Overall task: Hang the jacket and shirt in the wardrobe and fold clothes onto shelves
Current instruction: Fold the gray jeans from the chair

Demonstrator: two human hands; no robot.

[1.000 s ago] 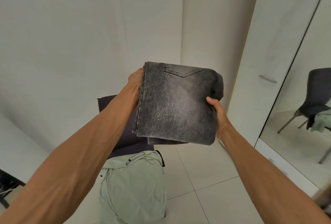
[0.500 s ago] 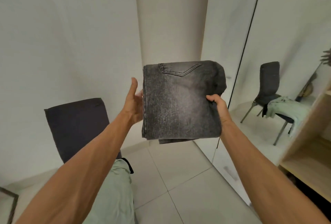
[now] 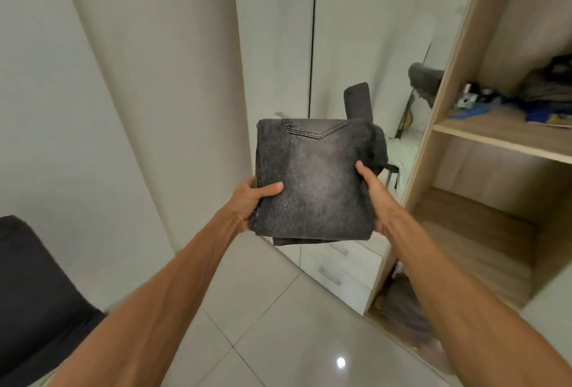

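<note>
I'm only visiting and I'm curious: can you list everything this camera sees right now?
folded jeans: one, washed dark grey, held up mid-frame, back pocket at the top
wardrobe shelves: two seen, light wood, open, at right
clutter: several blurred items, blue and dark, on the upper shelf
mirror door: one, left of the shelves, reflecting a dark chair
drawer fronts: two handles seen, white, below the jeans
chair: one, dark, lower left corner
floor: pale glossy tiles, along the bottom
left hand: one, grip on the jeans' left edge, thumb on top
right hand: one, grip on the jeans' right edge
</note>
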